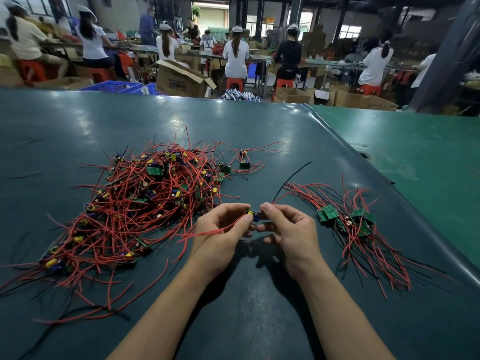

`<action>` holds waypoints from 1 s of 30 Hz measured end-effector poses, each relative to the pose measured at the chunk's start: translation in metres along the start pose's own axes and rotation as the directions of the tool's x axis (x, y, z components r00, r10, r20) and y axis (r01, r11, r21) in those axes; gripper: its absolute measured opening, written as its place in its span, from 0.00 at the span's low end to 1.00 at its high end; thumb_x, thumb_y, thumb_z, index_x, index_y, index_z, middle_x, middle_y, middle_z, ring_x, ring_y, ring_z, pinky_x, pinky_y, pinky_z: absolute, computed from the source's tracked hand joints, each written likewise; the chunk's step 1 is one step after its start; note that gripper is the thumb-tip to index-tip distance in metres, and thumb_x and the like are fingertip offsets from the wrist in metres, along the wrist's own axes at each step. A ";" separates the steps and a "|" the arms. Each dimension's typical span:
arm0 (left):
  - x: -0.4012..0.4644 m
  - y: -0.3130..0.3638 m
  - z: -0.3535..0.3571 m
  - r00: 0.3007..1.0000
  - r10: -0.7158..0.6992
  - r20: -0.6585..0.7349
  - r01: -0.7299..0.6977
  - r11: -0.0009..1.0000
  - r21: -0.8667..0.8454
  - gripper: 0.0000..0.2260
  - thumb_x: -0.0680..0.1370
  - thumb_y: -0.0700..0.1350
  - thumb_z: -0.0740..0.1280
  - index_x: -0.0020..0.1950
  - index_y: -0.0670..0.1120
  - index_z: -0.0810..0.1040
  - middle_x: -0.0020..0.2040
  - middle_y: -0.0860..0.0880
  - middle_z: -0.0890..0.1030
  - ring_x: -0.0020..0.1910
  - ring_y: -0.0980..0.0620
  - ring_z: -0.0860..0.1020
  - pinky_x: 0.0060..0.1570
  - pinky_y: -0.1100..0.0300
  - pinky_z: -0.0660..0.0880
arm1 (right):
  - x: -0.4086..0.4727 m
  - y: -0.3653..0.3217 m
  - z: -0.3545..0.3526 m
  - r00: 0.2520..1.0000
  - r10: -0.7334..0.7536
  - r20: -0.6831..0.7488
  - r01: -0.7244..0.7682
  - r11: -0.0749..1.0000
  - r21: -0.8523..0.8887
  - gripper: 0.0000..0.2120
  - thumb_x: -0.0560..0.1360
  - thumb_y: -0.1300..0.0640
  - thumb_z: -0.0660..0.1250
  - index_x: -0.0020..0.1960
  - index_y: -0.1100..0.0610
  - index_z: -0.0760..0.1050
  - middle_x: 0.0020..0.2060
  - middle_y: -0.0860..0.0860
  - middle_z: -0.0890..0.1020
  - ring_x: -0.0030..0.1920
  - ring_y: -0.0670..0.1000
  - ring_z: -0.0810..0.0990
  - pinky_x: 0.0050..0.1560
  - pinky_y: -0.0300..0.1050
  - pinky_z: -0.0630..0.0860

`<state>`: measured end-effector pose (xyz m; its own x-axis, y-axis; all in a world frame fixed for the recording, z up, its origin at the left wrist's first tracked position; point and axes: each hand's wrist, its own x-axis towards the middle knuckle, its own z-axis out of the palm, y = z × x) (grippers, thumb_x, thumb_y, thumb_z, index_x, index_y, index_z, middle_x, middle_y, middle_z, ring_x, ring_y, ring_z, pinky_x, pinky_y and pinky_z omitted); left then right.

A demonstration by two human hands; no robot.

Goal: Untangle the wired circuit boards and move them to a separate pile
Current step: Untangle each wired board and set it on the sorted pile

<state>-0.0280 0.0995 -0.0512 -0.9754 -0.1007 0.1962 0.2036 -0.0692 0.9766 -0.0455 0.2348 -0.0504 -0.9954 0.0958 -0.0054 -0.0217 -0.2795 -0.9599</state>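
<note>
A big tangled heap of small green circuit boards with red and black wires lies left of centre on the dark table. A smaller, straightened pile of boards lies at the right, wires fanned out. Between them, just above the table, my left hand and my right hand both pinch one small board with yellow and blue parts. Its red wires trail left under my left hand and up to the right past my right thumb.
A single stray board with red wires lies beyond the heap. The dark mat meets a lighter green surface at the right. Past the far table edge stand cardboard boxes, blue crates and seated workers.
</note>
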 end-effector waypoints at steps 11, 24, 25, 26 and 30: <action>0.007 -0.002 0.000 0.987 -0.162 -0.015 0.154 0.956 -0.251 0.06 0.75 0.31 0.68 0.45 0.39 0.81 0.34 0.47 0.83 0.28 0.54 0.78 0.31 0.65 0.76 | 0.013 -0.007 -0.012 0.948 0.058 -0.312 0.026 0.966 0.257 0.07 0.73 0.61 0.73 0.37 0.58 0.79 0.28 0.49 0.82 0.25 0.42 0.74 0.21 0.34 0.68; 0.007 -0.004 -0.002 0.982 -0.187 0.007 0.182 0.948 -0.261 0.05 0.75 0.31 0.69 0.45 0.40 0.82 0.36 0.45 0.84 0.27 0.54 0.76 0.32 0.66 0.75 | 0.019 -0.006 -0.023 0.807 -0.091 -0.584 0.220 0.963 0.154 0.11 0.77 0.59 0.69 0.37 0.56 0.74 0.29 0.51 0.77 0.23 0.44 0.73 0.20 0.36 0.68; 0.007 -0.004 -0.002 0.983 -0.184 0.009 0.180 0.950 -0.255 0.05 0.75 0.32 0.69 0.45 0.40 0.82 0.36 0.45 0.84 0.27 0.54 0.76 0.32 0.66 0.75 | 0.019 -0.006 -0.023 0.808 -0.077 -0.584 0.215 0.961 0.171 0.12 0.78 0.59 0.68 0.36 0.56 0.73 0.28 0.50 0.77 0.23 0.44 0.72 0.20 0.36 0.67; 0.008 -0.005 -0.002 0.983 -0.183 0.008 0.179 0.951 -0.251 0.05 0.75 0.32 0.69 0.45 0.40 0.82 0.37 0.45 0.84 0.27 0.54 0.76 0.32 0.66 0.75 | 0.019 -0.007 -0.023 0.812 -0.057 -0.581 0.206 0.959 0.194 0.13 0.79 0.58 0.67 0.36 0.56 0.73 0.27 0.49 0.75 0.22 0.45 0.71 0.20 0.36 0.67; 0.012 -0.008 -0.004 0.979 -0.196 -0.055 0.172 0.940 -0.294 0.04 0.75 0.33 0.69 0.46 0.40 0.82 0.36 0.46 0.84 0.28 0.55 0.77 0.31 0.65 0.75 | 0.017 -0.009 -0.020 0.889 0.055 -0.455 0.075 0.962 0.263 0.13 0.81 0.52 0.64 0.40 0.58 0.75 0.29 0.51 0.77 0.22 0.45 0.74 0.21 0.35 0.70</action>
<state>-0.0410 0.0945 -0.0572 -0.9902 -0.1395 -0.0041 0.0489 -0.3745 0.9259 -0.0604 0.2577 -0.0477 -0.8434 0.5044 -0.1851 -0.1204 -0.5132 -0.8498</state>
